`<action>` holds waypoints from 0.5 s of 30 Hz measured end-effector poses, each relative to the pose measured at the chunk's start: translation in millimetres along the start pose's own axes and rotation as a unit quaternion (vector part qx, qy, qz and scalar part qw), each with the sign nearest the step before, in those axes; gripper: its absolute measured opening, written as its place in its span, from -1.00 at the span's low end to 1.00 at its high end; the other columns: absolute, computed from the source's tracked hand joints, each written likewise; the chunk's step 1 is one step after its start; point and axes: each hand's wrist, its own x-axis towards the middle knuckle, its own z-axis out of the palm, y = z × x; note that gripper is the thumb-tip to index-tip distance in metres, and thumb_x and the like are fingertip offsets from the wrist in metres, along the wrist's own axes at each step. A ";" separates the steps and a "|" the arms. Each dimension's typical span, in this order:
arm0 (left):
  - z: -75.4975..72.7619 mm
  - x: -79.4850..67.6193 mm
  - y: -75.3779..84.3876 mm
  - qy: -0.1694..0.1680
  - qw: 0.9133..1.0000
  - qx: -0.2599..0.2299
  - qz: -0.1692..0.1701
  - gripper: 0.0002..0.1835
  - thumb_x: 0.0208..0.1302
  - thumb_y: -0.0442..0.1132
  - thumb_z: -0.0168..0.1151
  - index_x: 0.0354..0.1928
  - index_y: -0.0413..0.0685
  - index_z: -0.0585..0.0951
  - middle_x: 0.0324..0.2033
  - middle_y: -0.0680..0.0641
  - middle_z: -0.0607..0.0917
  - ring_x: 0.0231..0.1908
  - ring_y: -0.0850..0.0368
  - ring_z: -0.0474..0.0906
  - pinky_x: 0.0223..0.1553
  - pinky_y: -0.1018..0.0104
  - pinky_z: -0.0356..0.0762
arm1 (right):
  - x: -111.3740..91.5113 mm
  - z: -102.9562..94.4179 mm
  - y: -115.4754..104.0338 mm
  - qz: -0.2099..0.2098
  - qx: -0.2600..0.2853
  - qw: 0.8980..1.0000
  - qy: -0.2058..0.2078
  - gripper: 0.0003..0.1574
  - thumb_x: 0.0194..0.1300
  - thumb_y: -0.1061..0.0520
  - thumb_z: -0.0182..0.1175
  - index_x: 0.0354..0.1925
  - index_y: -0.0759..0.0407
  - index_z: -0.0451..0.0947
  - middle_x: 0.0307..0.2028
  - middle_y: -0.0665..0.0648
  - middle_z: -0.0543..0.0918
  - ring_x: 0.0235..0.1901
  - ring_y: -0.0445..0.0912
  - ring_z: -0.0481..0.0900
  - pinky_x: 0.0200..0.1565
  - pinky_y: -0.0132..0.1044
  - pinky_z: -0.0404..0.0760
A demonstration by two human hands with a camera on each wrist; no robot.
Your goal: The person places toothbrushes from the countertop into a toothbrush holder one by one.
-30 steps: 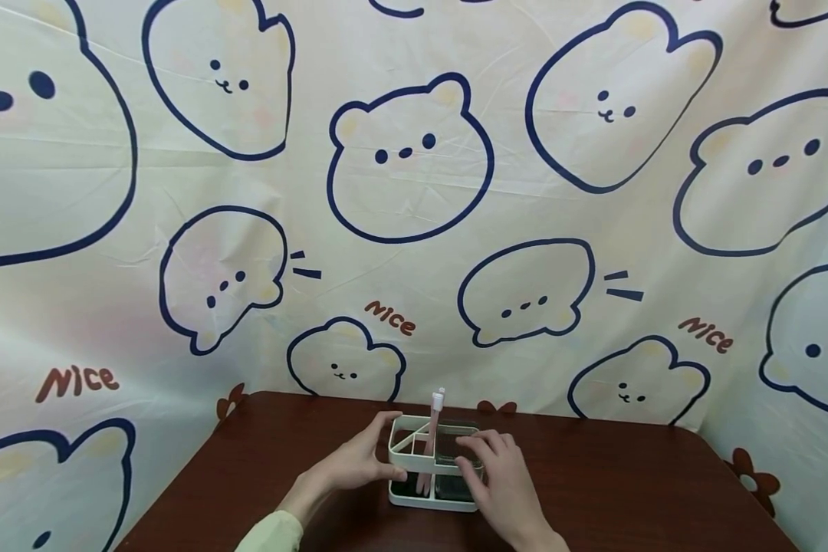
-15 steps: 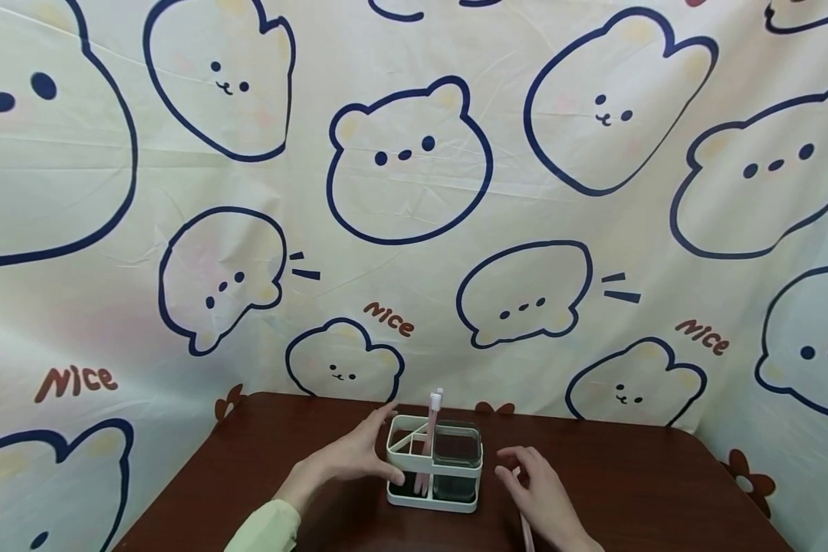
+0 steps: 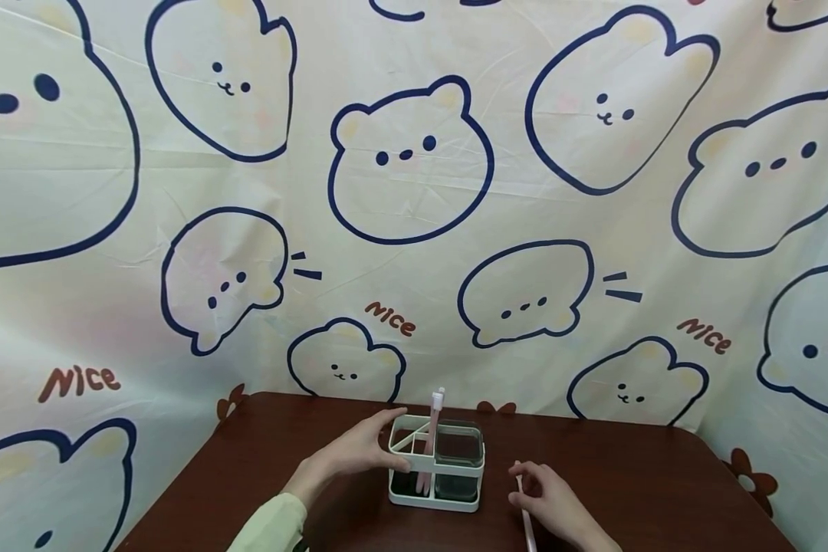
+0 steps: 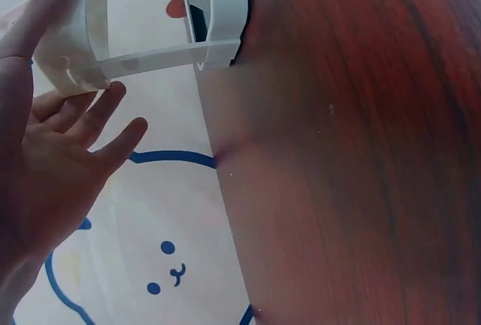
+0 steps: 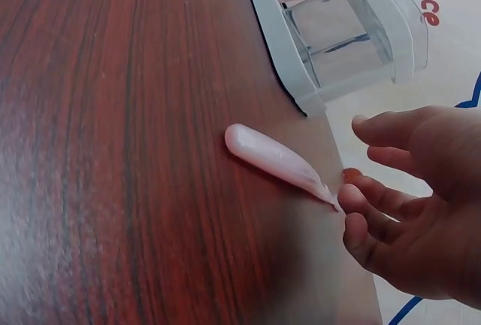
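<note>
A pale two-tier toothbrush holder (image 3: 412, 461) stands on the table. My left hand (image 3: 359, 451) grips its left end, thumb at the front of the upper rim and fingers behind. Pink toothbrushes (image 3: 433, 429) stand close together in a middle slot, white heads up. The holder's right bay carries a clear tinted cup (image 3: 458, 447). To the right, another pink toothbrush (image 5: 274, 159) lies on the table, its thick handle toward me. My right hand (image 3: 553, 502) is over its thin end, thumb and fingers apart in the right wrist view, fingertips right by the neck.
The dark brown wooden table (image 3: 635, 483) reaches back to a pale hanging cloth (image 3: 414, 284) printed with blue-outlined animal faces. More of this cloth hangs at both sides. Table surface extends to the left and right of the holder.
My right hand has moved right, from the cup's side of the holder to the loose toothbrush, which has come into sight. My left hand stays at the holder's left end.
</note>
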 end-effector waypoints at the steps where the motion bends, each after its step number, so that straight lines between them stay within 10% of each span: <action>1: 0.1 0.4 -0.8 0.001 1.000 -0.001 0.000 0.01 0.03 0.10 0.52 0.48 -0.02 0.25 0.35 -0.18 0.41 0.23 -0.10 0.39 0.27 -0.29 0.34 | 0.0 -0.2 1.1 0.002 0.004 1.000 -0.007 -0.56 0.25 0.04 0.35 0.04 0.18 0.56 -0.33 0.06 0.47 -0.32 -0.08 0.38 -0.30 -0.28 0.34; 15: 2.2 4.7 -8.0 0.010 1.000 -0.007 0.001 -0.01 -0.02 0.11 0.56 0.44 0.01 0.31 0.29 -0.11 0.48 0.19 -0.04 0.41 0.26 -0.33 0.33 | 4.6 2.0 19.8 0.043 0.041 0.995 -0.080 -0.57 0.16 0.06 0.40 -0.02 0.17 0.57 -0.44 0.06 0.53 -0.55 -0.14 0.48 -0.46 -0.31 0.50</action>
